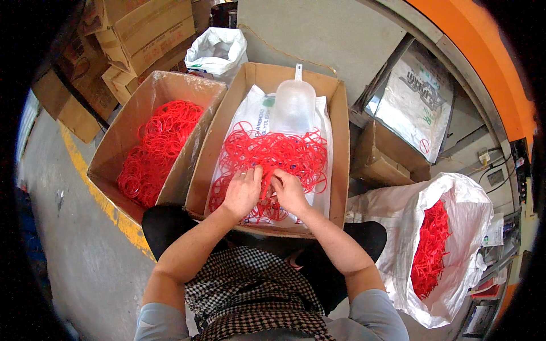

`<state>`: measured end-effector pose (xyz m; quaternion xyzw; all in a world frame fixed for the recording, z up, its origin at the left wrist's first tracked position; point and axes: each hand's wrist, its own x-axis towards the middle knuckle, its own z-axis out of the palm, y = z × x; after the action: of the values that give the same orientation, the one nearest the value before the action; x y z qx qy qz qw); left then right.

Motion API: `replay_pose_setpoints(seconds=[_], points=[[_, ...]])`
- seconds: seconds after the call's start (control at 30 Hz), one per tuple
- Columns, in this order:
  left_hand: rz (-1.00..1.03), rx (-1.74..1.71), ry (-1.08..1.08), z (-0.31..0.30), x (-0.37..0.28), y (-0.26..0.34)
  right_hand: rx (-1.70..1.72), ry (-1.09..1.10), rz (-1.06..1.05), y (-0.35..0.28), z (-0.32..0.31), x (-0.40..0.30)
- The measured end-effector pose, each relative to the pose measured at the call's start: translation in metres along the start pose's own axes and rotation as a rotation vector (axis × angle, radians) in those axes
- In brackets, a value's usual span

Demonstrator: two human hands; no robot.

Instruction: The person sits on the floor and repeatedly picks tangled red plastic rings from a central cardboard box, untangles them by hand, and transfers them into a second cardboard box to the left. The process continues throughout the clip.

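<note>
Both my hands are over a heap of thin red plastic rings (281, 149), which lies on a white printed sack (251, 111) inside a shallow cardboard box (340, 149). My left hand (244, 191) and my right hand (291, 192) face each other, with a red plastic piece (266, 181) between their fingertips. The fingers of both are bent round it, partly hiding it. Beyond the heap, a translucent plastic scoop (295, 104) lies with its handle at the box's far wall.
At left stands a deeper cardboard box (115, 149) holding red rings (162, 149). An open white sack (465, 213) of red plastic scraps (430, 251) is at right. Behind are another white sack (217, 49) and stacked cartons (149, 38). A machine's orange panel (477, 42) curves along the upper right.
</note>
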<state>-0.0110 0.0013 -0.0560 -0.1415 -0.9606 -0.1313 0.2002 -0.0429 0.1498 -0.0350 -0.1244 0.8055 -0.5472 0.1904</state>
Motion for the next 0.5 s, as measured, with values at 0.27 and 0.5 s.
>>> replay_pose_setpoints(seconds=[0.27,0.5], points=[[-0.218,-0.318,0.011,0.011,-0.009,-0.004,0.422,-0.190,0.217,0.015,-0.014,0.007],[-0.165,-0.122,0.087,0.013,-0.005,-0.064,-0.405,-0.423,-0.227,0.006,-0.037,0.000]])
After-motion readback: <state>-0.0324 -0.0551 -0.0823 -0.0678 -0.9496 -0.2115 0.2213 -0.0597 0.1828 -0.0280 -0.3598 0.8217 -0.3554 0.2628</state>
